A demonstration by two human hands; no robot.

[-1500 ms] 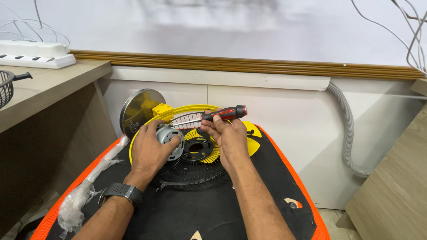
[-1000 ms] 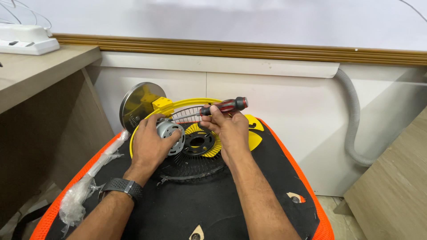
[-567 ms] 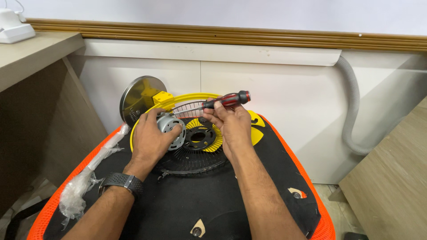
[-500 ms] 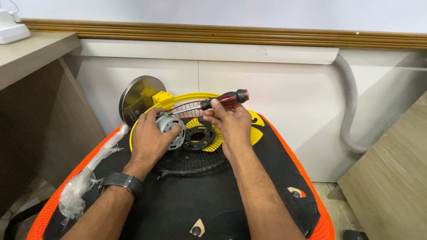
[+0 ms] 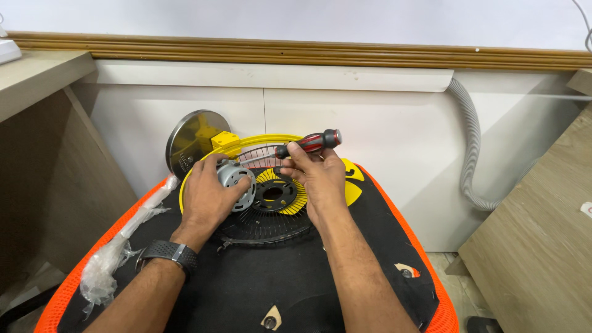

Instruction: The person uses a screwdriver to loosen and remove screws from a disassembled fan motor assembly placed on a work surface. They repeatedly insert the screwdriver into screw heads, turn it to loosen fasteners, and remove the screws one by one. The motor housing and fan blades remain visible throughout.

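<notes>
My left hand (image 5: pixel 208 196) grips a small silver fan motor (image 5: pixel 236 183) held against the yellow fan frame (image 5: pixel 262 143). My right hand (image 5: pixel 320 180) holds a screwdriver with a red and black handle (image 5: pixel 310 142); its shaft points left toward the motor. Below both hands lies a black wire fan grille (image 5: pixel 265 225) with a yellow and black hub (image 5: pixel 276 194). Everything rests on a black surface with an orange rim (image 5: pixel 246 290). A black watch (image 5: pixel 168 253) sits on my left wrist.
A round metal base plate (image 5: pixel 185 139) leans against the white wall panel behind the fan. A crumpled clear plastic bag (image 5: pixel 117 253) lies at the left rim. Wooden desks stand at left (image 5: pixel 37 80) and right (image 5: pixel 542 234). A grey corrugated hose (image 5: pixel 472 148) runs down the wall.
The view has tilted down slightly and drawn in. Both hands stay on the motor and screwdriver in nearly the same place.
</notes>
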